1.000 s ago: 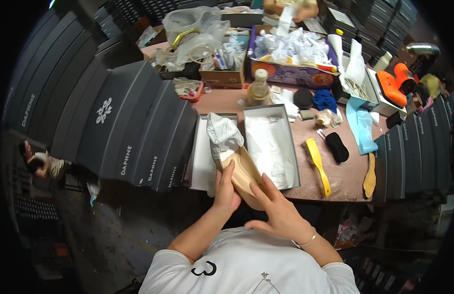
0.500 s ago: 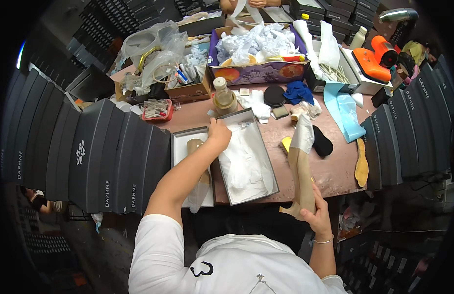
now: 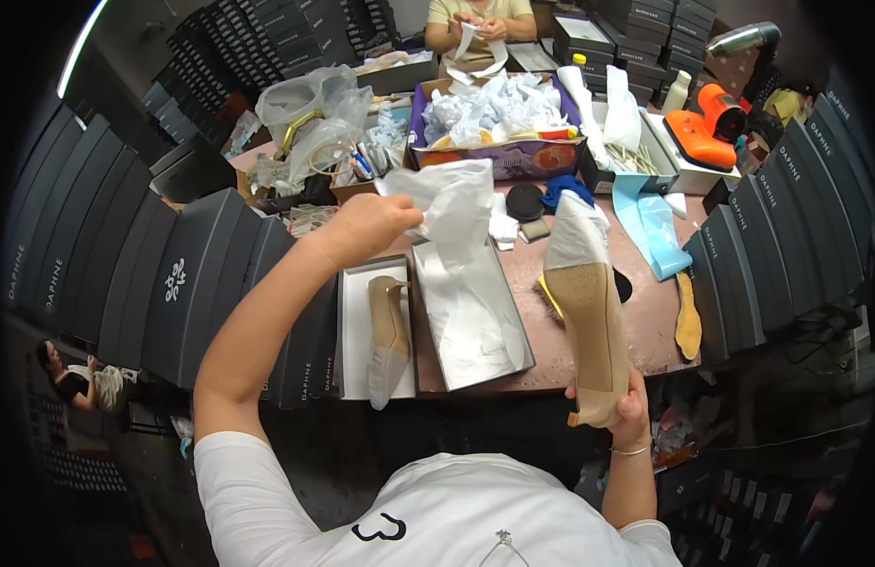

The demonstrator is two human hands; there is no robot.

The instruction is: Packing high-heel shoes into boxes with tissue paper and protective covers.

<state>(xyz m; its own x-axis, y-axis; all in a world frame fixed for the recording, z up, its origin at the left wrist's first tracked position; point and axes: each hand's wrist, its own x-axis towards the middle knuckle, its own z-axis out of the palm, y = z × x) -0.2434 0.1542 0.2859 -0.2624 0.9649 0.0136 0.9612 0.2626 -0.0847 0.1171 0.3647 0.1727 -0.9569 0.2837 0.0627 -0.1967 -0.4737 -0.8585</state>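
My left hand is closed on a corner of white tissue paper, held up over the far end of the open shoe box. More white paper lies inside that box. My right hand grips a tan high-heeled shoe by its heel end, sole facing me and toe pointing away. White wrapping covers the toe. A matching shoe, its toe also wrapped, rests in the narrower white-lined box part on the left.
Stacked dark shoe boxes flank the table at left and right. Behind stand a purple carton of crumpled paper and an orange tool. A blue sheet and a yellow insole lie at right. Across the table another person handles white strips.
My left hand has moved up and left from between the boxes, now with tissue paper raised in it. The shoe in my right hand has turned to show its sole.
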